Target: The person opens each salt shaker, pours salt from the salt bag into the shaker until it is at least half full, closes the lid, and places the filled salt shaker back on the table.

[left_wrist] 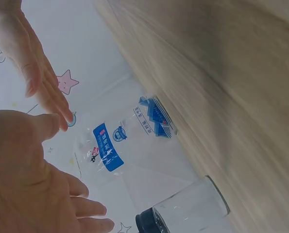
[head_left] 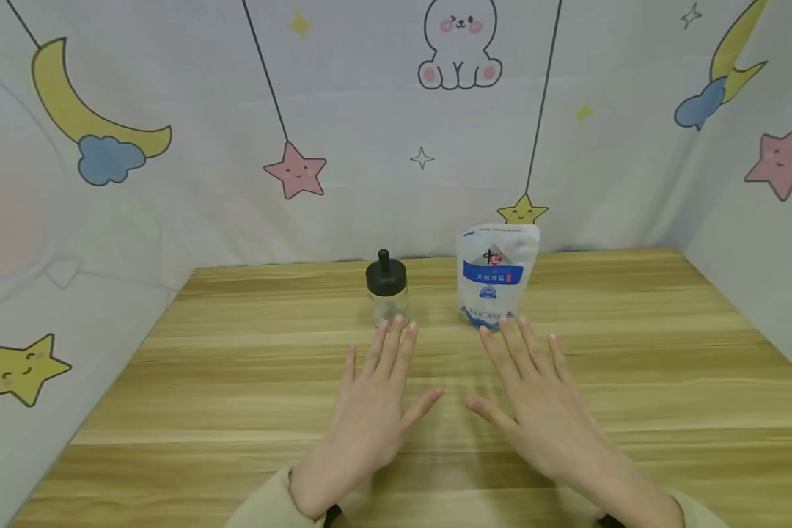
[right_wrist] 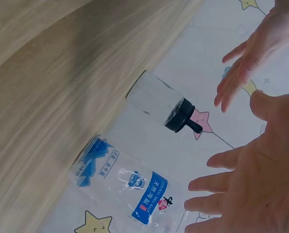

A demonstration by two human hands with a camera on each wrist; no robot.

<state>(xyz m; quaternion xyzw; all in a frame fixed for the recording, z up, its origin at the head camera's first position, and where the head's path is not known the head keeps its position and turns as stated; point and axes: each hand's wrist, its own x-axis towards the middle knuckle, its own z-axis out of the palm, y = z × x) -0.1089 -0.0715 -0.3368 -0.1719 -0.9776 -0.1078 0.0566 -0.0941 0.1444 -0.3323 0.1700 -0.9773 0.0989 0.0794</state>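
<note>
Both hands hover palm down over the table with straight, spread fingers and hold nothing. In the head view my left hand [head_left: 374, 407] is nearest a small clear glass jar [head_left: 389, 309] with a black lid topped by a knob [head_left: 385, 276]; its fingertips overlap the jar's base there. My right hand [head_left: 543, 407] is in front of a white and blue bag of sea salt [head_left: 495, 282], which stands upright to the right of the jar. The wrist views show the jar [right_wrist: 155, 99] and the bag [left_wrist: 129, 131] standing apart on the wood.
The wooden table [head_left: 237, 381] runs back to a white cloth [head_left: 369, 95] printed with stars, moons and a cartoon animal. More cloth hangs along the left and right sides. Light sleeves [head_left: 267, 506] cover the forearms.
</note>
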